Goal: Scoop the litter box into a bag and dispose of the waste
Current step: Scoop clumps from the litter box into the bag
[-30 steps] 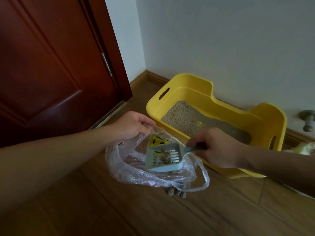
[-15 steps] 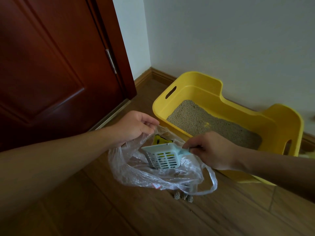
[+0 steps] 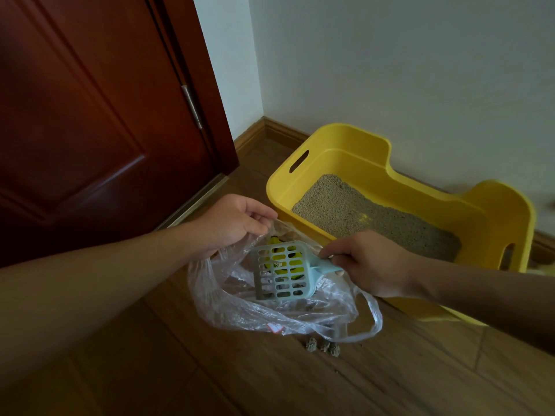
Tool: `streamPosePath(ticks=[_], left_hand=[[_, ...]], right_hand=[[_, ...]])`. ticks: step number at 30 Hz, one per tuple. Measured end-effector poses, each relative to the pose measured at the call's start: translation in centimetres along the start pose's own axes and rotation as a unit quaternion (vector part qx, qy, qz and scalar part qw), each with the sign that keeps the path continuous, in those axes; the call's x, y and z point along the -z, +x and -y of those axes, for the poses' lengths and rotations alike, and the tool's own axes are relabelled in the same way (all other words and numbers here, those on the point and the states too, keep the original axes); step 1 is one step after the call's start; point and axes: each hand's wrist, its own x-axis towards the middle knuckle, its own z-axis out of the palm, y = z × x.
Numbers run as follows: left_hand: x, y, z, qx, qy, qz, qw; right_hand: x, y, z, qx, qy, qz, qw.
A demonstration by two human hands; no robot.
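Scoop (image 3: 282, 270) sits in the right hand (image 3: 369, 262), whose fingers curl round its short handle. The slotted head juts out to the left of that grip, its underside turned toward the camera and its front edge tipped down into the mouth of the bag (image 3: 240, 307). A few pale bits cling to the slots.

The left hand (image 3: 231, 223) pinches the bag's upper edge between thumb and fingers, just up and left of the scoop head, so the mouth gapes. The clear bag sags on the floor (image 3: 150, 370) below both hands, and one loop handle trails under the right wrist. Something yellow and black shows through the slots from inside the bag; what it is cannot be made out. The crumpled film also blurs whatever else lies in there.

The yellow box (image 3: 345, 139) stands just behind the right hand, against the wall (image 3: 420, 70). That hand and forearm hide part of its near side. Grey litter (image 3: 360, 211) covers its bottom. Three small clumps (image 3: 322, 345) lie on the floor just outside the bag's lower edge, nearer the camera than either grip. A dark door (image 3: 90, 115) stands beyond the left hand.
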Motion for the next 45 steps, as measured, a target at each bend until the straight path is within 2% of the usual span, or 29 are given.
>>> streamPosePath(ticks=[10, 19, 25, 38, 45], left_hand=[[-0.1, -0.2, -0.2, 0.008, -0.015, -0.003, 1.0], [-0.8, -0.8, -1.4, 0.033, -0.059, -0.017, 0.998], [-1.5, -1.3, -1.6, 0.034, -0.016, -0.016, 0.999], [-1.3, -1.4, -1.2, 0.038, -0.023, -0.015, 0.999], [-1.1, -1.1, -1.0, 0.027, -0.011, 0.0, 1.0]], right_hand=[[0.8, -1.1, -0.3, -0.024, 0.032, 0.008, 0.999], [2.6, -4.1, -1.0, -0.024, 0.034, -0.019, 0.999], [2.6, -4.8, -0.3, -0.026, 0.02, -0.021, 0.999], [1.9, -5.0, -0.3, -0.029, -0.041, -0.037, 0.998], [1.6, -4.0, 0.0, -0.025, -0.024, -0.043, 0.998]])
